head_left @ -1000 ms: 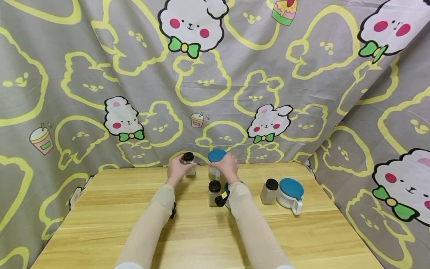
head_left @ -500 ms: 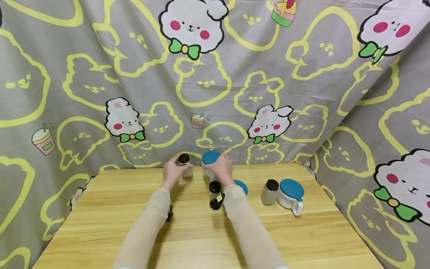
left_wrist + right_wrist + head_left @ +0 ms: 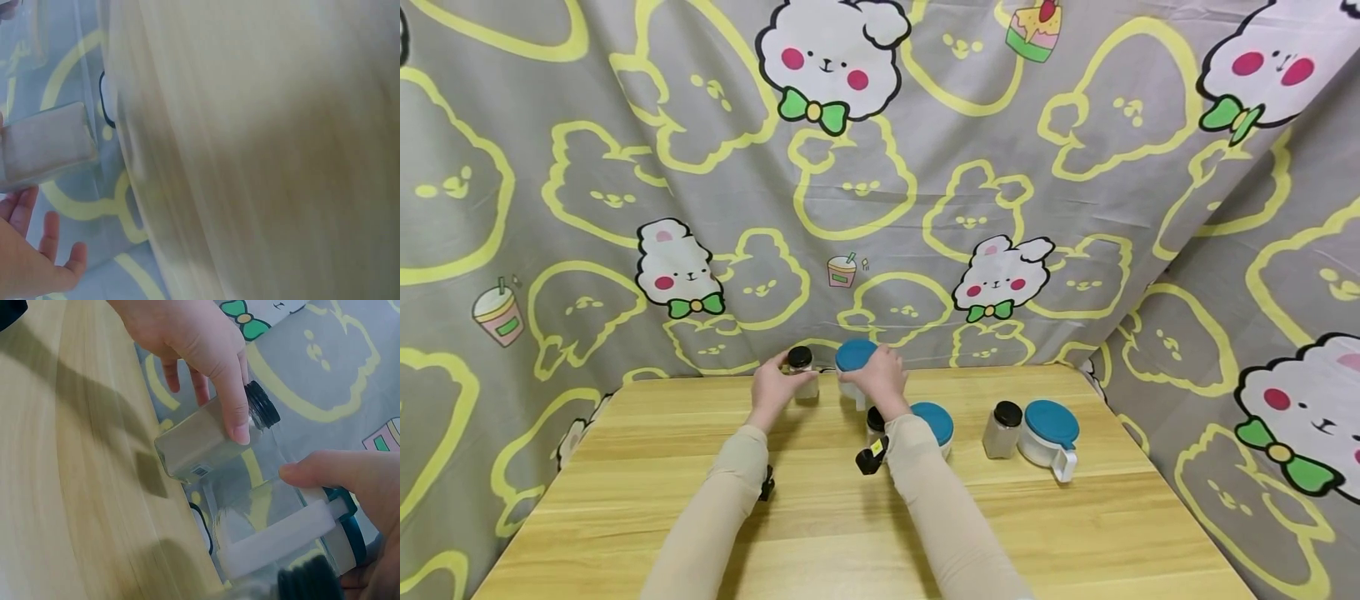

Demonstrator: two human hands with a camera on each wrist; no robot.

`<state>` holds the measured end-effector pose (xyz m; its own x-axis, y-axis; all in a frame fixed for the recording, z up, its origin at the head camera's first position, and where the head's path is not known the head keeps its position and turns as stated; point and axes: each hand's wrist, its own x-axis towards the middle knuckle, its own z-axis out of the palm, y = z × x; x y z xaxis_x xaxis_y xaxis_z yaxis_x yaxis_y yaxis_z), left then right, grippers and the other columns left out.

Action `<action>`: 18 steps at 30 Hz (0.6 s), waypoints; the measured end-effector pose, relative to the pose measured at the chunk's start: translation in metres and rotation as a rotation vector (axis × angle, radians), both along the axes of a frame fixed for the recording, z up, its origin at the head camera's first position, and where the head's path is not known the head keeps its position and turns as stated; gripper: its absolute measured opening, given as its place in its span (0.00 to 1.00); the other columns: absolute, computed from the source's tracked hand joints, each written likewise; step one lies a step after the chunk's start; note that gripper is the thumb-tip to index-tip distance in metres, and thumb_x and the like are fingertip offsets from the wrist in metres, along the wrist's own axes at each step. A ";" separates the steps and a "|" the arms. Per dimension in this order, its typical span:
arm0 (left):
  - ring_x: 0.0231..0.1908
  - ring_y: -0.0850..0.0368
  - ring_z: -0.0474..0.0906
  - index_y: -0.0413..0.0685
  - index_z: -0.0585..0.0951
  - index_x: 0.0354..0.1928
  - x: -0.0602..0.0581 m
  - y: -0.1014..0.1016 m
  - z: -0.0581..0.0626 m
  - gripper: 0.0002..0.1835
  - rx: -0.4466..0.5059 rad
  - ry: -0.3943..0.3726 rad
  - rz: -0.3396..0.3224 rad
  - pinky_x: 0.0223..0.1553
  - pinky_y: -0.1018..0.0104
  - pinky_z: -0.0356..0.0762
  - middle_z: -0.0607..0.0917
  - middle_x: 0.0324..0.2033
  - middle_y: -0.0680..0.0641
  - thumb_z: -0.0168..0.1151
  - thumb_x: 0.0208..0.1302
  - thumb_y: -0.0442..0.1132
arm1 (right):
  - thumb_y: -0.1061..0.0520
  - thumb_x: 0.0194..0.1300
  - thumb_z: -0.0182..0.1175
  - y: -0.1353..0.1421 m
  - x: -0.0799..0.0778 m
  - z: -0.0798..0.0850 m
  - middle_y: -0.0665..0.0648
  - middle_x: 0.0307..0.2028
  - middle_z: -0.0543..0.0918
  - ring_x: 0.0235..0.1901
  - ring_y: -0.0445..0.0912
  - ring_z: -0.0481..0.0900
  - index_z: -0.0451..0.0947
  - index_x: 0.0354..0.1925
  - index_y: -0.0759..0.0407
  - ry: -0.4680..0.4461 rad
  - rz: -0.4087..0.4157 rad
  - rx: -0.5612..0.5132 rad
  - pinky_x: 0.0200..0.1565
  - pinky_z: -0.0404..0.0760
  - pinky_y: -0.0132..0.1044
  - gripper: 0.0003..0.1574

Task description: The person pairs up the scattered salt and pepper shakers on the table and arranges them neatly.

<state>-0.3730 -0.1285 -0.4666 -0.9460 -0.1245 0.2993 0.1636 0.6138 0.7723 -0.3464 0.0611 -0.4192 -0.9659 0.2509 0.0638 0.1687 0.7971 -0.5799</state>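
Observation:
At the far edge of the table, my left hand (image 3: 772, 390) grips a clear glass spice jar (image 3: 203, 437) with a black screw lid, thumb on one side and fingers on the other. Pale powder fills much of it, as the left wrist view shows on the jar's body (image 3: 47, 144). Just right of it, my right hand (image 3: 883, 379) holds a clear seasoning pot (image 3: 275, 540) by its upper part, near the blue lid (image 3: 853, 354). The pot's white handle faces me. A gap separates the two containers, which stand roughly side by side.
Nearer me, a second black-lidded jar (image 3: 874, 423) is partly hidden by the right wrist's camera, beside another blue-lidded pot (image 3: 931, 423). Farther right stand a third jar (image 3: 1002, 433) and pot (image 3: 1048, 421). A patterned curtain (image 3: 880, 208) hangs behind the wooden table (image 3: 827, 533).
Both hands have moved left along the far edge, carrying the spice jar and the seasoning pot. The nearer blue-lidded pot has come out from behind the right forearm.

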 end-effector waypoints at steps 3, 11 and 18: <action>0.50 0.47 0.75 0.48 0.74 0.54 0.002 -0.005 0.001 0.40 -0.006 0.000 0.007 0.49 0.53 0.72 0.79 0.50 0.43 0.70 0.37 0.60 | 0.31 0.34 0.68 -0.005 0.000 0.000 0.64 0.55 0.69 0.56 0.56 0.65 0.58 0.61 0.63 0.002 0.005 0.004 0.54 0.67 0.52 0.63; 0.48 0.47 0.75 0.49 0.75 0.54 0.005 -0.017 0.005 0.41 -0.017 0.011 0.015 0.48 0.54 0.72 0.79 0.50 0.44 0.69 0.36 0.64 | 0.29 0.34 0.68 -0.016 0.001 -0.002 0.62 0.55 0.70 0.56 0.55 0.66 0.59 0.61 0.63 0.002 0.021 0.034 0.52 0.69 0.51 0.64; 0.47 0.48 0.76 0.51 0.75 0.54 0.006 -0.026 0.003 0.43 -0.011 -0.008 0.033 0.47 0.55 0.72 0.79 0.49 0.45 0.67 0.34 0.68 | 0.28 0.33 0.67 -0.024 0.004 -0.003 0.62 0.53 0.71 0.54 0.54 0.67 0.61 0.59 0.63 0.011 0.031 0.064 0.51 0.70 0.50 0.63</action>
